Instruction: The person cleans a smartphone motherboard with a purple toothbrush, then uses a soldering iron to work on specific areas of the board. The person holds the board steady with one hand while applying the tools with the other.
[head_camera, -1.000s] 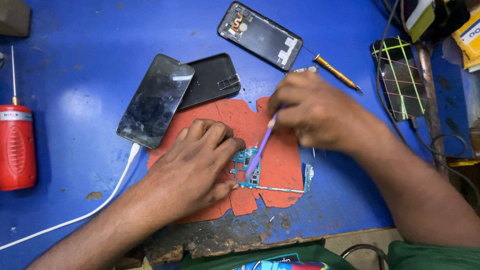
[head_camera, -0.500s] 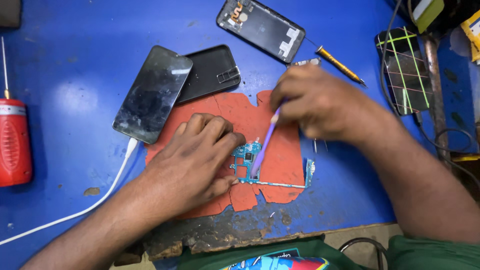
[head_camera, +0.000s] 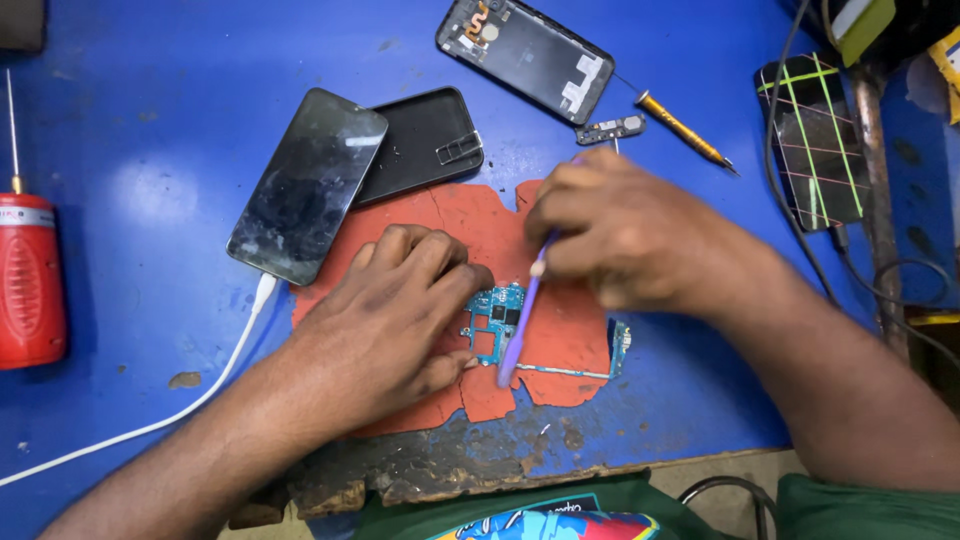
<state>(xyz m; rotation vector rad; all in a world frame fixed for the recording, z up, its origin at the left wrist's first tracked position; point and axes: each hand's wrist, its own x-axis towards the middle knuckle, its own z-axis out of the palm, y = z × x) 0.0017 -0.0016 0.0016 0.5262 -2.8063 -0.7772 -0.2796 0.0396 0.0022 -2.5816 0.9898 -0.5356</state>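
1. Pinning the small teal-green phone circuit board (head_camera: 497, 322) flat, the left hand (head_camera: 395, 315) lies knuckles-up in the centre of the frame, fingertips pressed on the board's left edge so that it cannot slide; its grip is a downward press, not a closed grasp.
2. The right hand (head_camera: 625, 235), right of centre, is clenched pen-fashion on a slim purple plastic tool (head_camera: 522, 322), whose lower end meets the board, slanted for fine control.
3. The board rests on a torn orange-red rubber mat (head_camera: 560, 330), which shields the chipped blue worktop (head_camera: 150, 150).
4. Set aside in the upper frame lie a dark glass-fronted phone (head_camera: 305, 185) on a white cable (head_camera: 200, 400), a black back cover (head_camera: 420, 140), an opened black phone frame (head_camera: 525, 55) and a yellow-handled screwdriver (head_camera: 685, 128).
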